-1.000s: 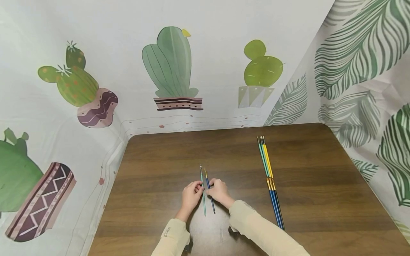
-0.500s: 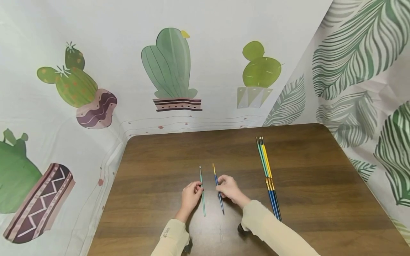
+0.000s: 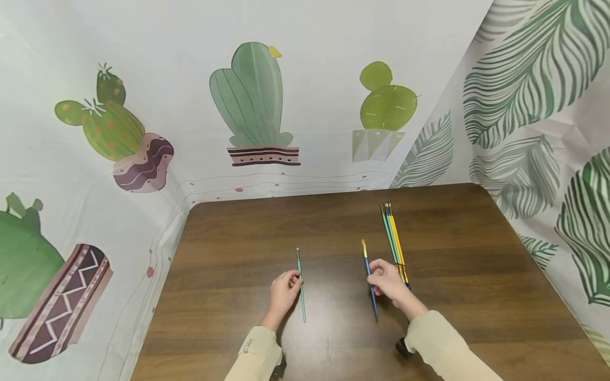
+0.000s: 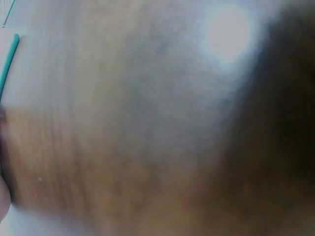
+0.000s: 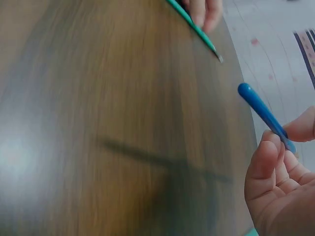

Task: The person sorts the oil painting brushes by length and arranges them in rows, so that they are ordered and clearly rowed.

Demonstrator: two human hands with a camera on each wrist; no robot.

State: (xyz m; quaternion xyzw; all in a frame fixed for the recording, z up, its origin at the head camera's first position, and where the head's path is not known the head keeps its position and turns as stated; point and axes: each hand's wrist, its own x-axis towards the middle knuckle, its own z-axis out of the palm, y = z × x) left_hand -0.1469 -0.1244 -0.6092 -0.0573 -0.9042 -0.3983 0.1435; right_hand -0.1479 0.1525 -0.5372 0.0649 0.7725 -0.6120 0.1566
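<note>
My left hand (image 3: 285, 288) pinches a thin green paintbrush (image 3: 303, 304) near the middle of its handle, bristle end pointing to the back of the table. In the left wrist view only the end of the green handle (image 4: 10, 64) shows at the left edge. To the right, my right hand (image 3: 388, 280) pinches a blue paintbrush (image 3: 372, 291) with a gold ferrule, bristles also toward the back. The right wrist view shows this blue handle (image 5: 261, 110) between thumb and fingertips, raised over the table, its shadow lying on the wood.
Several green and yellow paintbrushes (image 3: 393, 235) lie side by side at the back right of the brown wooden table (image 3: 238, 233). Below them, blue paintbrushes with gold ferrules (image 3: 403, 275) are mostly hidden behind the right hand and forearm. A cactus-print cloth (image 3: 324, 106) hangs behind the table.
My right hand has carried the blue paintbrush rightward, away from the green one and up beside the brush groups, partly covering the blue group. My left hand stays in place with the green paintbrush.
</note>
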